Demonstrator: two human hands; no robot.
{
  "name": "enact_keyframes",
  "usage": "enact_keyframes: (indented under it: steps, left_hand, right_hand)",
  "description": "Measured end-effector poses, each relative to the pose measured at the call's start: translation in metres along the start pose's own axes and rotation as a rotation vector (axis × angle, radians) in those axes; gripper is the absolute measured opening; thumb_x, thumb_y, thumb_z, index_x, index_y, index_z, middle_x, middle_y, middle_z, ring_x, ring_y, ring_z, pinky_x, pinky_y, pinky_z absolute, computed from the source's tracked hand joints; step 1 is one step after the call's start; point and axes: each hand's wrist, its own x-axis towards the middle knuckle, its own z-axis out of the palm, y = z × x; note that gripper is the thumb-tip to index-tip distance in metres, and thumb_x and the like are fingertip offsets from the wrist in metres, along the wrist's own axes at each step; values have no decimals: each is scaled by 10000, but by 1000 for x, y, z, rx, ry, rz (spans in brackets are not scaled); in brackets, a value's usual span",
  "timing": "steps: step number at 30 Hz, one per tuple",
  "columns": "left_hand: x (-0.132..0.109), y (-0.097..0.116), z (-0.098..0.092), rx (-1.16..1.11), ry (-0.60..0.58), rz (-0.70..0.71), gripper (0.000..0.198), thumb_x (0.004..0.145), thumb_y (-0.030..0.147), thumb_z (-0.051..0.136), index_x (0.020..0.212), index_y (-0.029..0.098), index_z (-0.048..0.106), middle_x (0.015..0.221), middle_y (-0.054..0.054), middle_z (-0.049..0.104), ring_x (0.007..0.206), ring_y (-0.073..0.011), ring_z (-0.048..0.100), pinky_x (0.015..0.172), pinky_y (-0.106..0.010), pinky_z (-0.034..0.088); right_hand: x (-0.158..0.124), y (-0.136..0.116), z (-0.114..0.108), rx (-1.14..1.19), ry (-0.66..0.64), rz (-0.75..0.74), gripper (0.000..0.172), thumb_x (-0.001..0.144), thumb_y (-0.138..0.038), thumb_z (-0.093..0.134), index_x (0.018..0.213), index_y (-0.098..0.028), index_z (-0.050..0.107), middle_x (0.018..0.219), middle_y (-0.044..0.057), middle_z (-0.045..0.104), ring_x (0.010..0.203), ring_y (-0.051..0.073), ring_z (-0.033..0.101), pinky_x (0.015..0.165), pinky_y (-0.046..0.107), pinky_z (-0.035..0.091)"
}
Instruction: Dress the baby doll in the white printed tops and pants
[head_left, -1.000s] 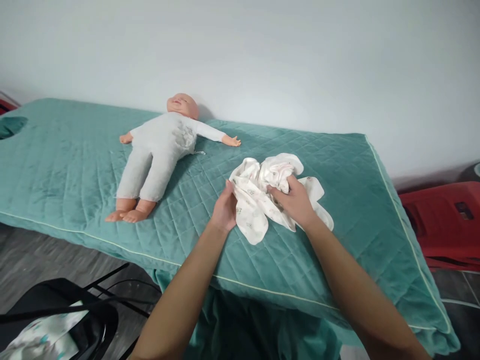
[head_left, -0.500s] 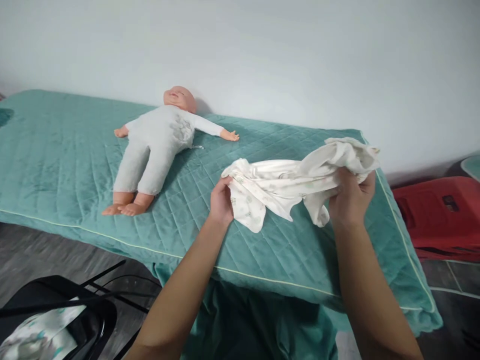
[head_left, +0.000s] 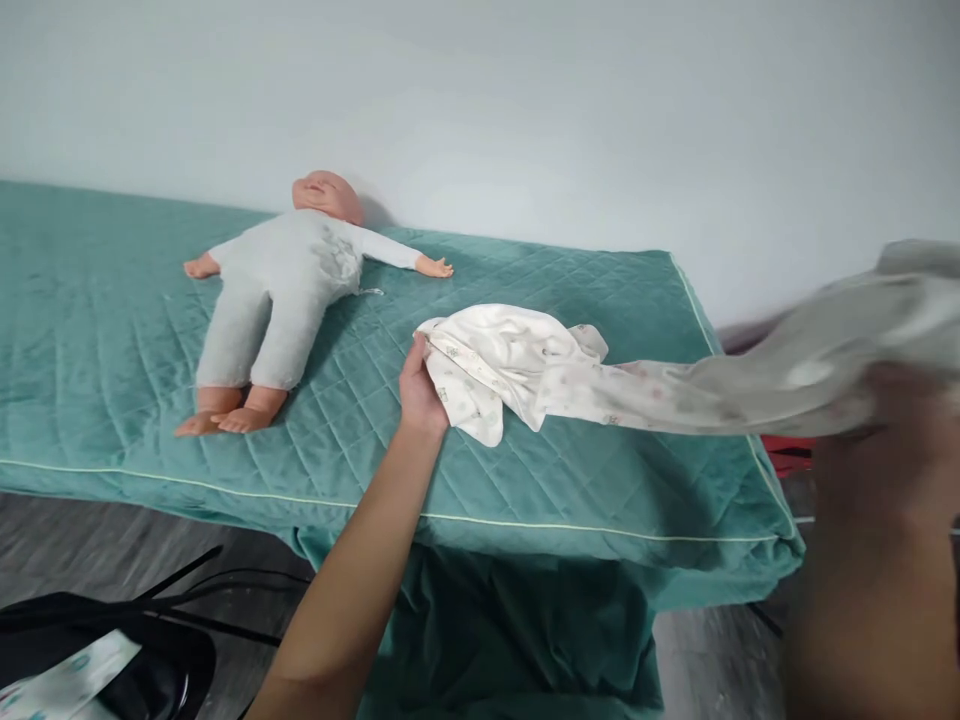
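the white garment (head_left: 525, 365) stretches sideways, right of the doll (head_left: 277, 290): left hand (head_left: 416, 385) pinches its doll-side end, blurred right hand (head_left: 896, 410) grips the far, lifted end.

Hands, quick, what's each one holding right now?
Left hand: closed on the white garment.
Right hand: blurred, seemingly gripping the garment's other end.

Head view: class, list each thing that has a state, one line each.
white cloth, stretched between both hands, left end on the bed.
doll, lying face up, arms spread.
left hand, gripping the cloth's left end.
right hand, blurred, holding the cloth's far end raised.
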Motion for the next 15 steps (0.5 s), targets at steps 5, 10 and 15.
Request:
enact_keyframes:
  steps: [5,10,15]
  left_hand:
    - [2,-1,-1,0,2,48,190,860,359,678,937,188,709,937,-42,788,1011,-261,748,1000,-409,579]
    - [6,-1,-7,7,-18,106,51,780,223,690,810,185,673,769,5,749,798,-191,744,933,-353,595]
    - [6,2,-7,29,-10,124,49,772,236,670,784,189,674,788,-2,754,842,-199,747,955,-355,587]
  right_hand:
    - [-80,6,14,-307,-1039,-192,139,881,-188,597,977,-252,674,1021,81,714,936,258,693,838,468,584]
    - [-137,15,51,-674,-1197,-431,249,885,-297,681,1101,-188,620,1460,168,550,1356,391,490,1103,595,429]
    - [-131,20,53,-863,-1079,-393,508,841,-161,615,1345,-144,546,1291,184,605,1155,354,596,945,486,534]
